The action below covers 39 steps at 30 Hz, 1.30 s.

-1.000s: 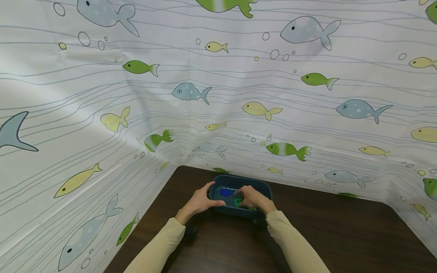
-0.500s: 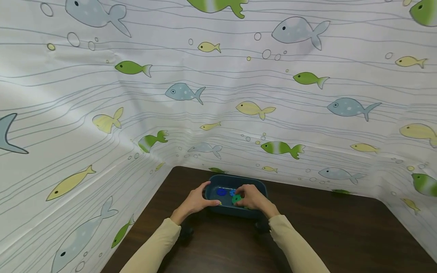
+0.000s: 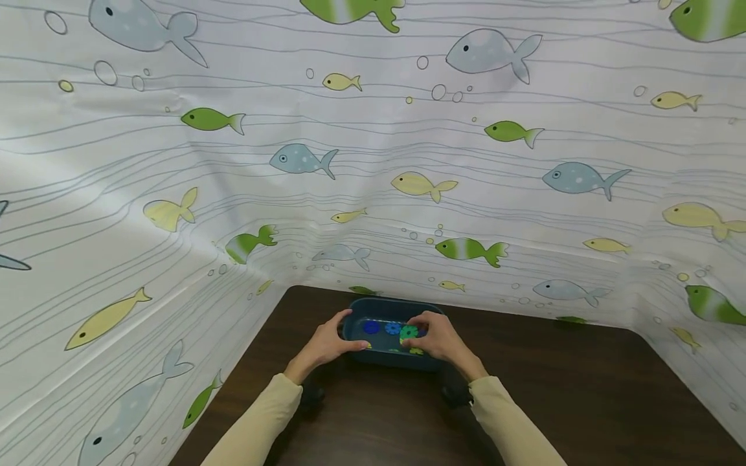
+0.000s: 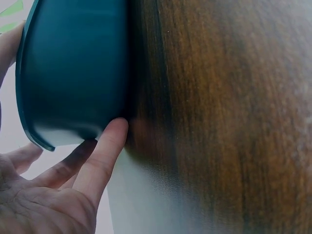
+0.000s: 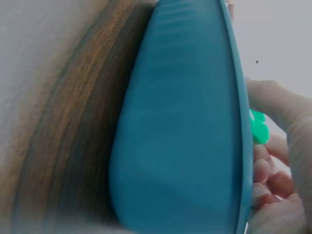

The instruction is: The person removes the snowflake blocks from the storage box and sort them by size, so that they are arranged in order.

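A dark teal plastic tub [image 3: 384, 358] stands on the table near the back wall. My left hand [image 3: 326, 343] grips its left end, thumb over the near rim and fingers along the outside, as the left wrist view shows of the tub wall [image 4: 73, 73]. Over the tub's right half, my right hand [image 3: 440, 336] pinches a green flower-shaped piece [image 3: 409, 332] between thumb and fingers. A lobe of that green piece [image 5: 259, 130] shows past the rim in the right wrist view. Inside the tub lie a dark blue round piece [image 3: 371, 327], a lighter blue flower-shaped piece [image 3: 393, 328] and yellow pieces [image 3: 416, 351].
The dark brown wooden table [image 3: 536, 375] extends to both sides and in front of the tub. A white fish-print sheet [image 3: 373, 136] rises behind it and along the left side.
The green piece has come up from the tub's floor in my right hand and shifted slightly right within the tub. My left hand keeps its hold. The head view has turned slightly right.
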### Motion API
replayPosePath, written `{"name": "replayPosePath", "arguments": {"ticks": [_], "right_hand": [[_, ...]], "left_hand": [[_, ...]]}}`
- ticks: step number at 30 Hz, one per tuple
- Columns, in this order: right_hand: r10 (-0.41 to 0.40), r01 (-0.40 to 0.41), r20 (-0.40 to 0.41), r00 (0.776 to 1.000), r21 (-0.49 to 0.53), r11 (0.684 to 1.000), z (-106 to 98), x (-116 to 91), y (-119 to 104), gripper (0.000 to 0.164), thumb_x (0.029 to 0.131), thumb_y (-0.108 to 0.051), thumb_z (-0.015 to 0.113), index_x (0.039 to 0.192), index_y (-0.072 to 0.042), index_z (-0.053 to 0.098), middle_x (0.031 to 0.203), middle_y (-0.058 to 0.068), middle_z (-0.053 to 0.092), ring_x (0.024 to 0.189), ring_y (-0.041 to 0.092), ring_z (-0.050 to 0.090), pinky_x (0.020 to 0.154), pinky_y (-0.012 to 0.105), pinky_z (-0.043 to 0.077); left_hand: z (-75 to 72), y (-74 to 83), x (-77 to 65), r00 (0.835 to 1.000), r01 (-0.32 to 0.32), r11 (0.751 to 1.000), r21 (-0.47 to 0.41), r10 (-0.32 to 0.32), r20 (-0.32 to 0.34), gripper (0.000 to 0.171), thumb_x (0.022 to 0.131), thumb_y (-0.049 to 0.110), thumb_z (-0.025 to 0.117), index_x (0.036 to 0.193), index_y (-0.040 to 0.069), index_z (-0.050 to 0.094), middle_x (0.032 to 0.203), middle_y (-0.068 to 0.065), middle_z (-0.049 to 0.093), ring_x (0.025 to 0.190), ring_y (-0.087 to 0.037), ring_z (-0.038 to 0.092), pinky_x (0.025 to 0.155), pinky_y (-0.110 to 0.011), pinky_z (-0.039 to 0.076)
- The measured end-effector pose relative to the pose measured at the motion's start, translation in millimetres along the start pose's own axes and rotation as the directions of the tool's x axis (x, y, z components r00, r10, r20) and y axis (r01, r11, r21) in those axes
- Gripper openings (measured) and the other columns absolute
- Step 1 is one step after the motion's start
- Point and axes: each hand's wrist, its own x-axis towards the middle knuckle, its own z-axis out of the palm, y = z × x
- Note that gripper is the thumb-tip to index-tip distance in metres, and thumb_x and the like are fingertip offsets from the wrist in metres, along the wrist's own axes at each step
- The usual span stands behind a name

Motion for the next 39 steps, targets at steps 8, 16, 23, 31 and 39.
{"name": "replayPosePath", "arguments": {"ticks": [8,16,23,31,39], "right_hand": [[0.052,-0.045,-0.091,0.994,0.069,0.997,-18,-20,12,0.036,0.091,-0.024,0.09,0.122,-0.008,0.081,0.107,0.003,0.075,0.095,0.015,0.061,0.082,0.03,0.054],[0.114,-0.1,-0.13,0.985,0.108,0.989,-31,-33,36,0.037,0.092,-0.023,0.089,0.123,-0.006,0.08,0.106,0.006,0.075,0.09,0.014,0.062,0.078,0.027,0.053],[0.166,-0.149,-0.158,0.973,0.119,0.982,-38,-46,55,0.04,0.094,-0.024,0.088,0.127,-0.004,0.078,0.113,0.01,0.076,0.094,0.015,0.063,0.077,0.027,0.053],[0.213,-0.189,-0.199,0.957,0.13,0.973,-43,-53,72,0.043,0.094,-0.022,0.088,0.13,-0.002,0.077,0.114,0.014,0.076,0.096,0.018,0.064,0.076,0.024,0.052],[0.253,-0.235,-0.194,0.948,0.114,0.965,-37,-55,78,0.041,0.094,-0.02,0.087,0.128,0.001,0.077,0.116,0.017,0.076,0.096,0.02,0.066,0.075,0.025,0.053]], "left_hand": [[-0.2,-0.2,0.7,1.0,0.001,1.0,-0.009,-0.001,0.004,0.107,0.086,0.052,0.09,0.169,0.009,0.038,0.167,-0.034,0.045,0.147,-0.055,0.054,0.115,-0.071,0.05],[-2.0,-0.3,1.4,1.0,0.002,1.0,-0.011,-0.002,0.002,0.107,0.086,0.051,0.09,0.169,0.009,0.037,0.169,-0.034,0.043,0.149,-0.056,0.051,0.115,-0.072,0.049],[-0.2,1.3,0.7,1.0,0.004,1.0,-0.006,-0.004,0.007,0.106,0.087,0.05,0.089,0.169,0.008,0.036,0.168,-0.034,0.043,0.148,-0.058,0.051,0.115,-0.073,0.049],[0.0,1.3,0.5,1.0,0.002,1.0,-0.004,-0.002,0.006,0.107,0.087,0.052,0.088,0.169,0.008,0.036,0.168,-0.035,0.043,0.149,-0.058,0.05,0.116,-0.074,0.048],[0.5,-0.2,1.9,1.0,0.005,1.0,-0.014,-0.004,0.007,0.106,0.087,0.052,0.088,0.169,0.009,0.037,0.169,-0.034,0.043,0.15,-0.058,0.049,0.117,-0.074,0.046]]}}
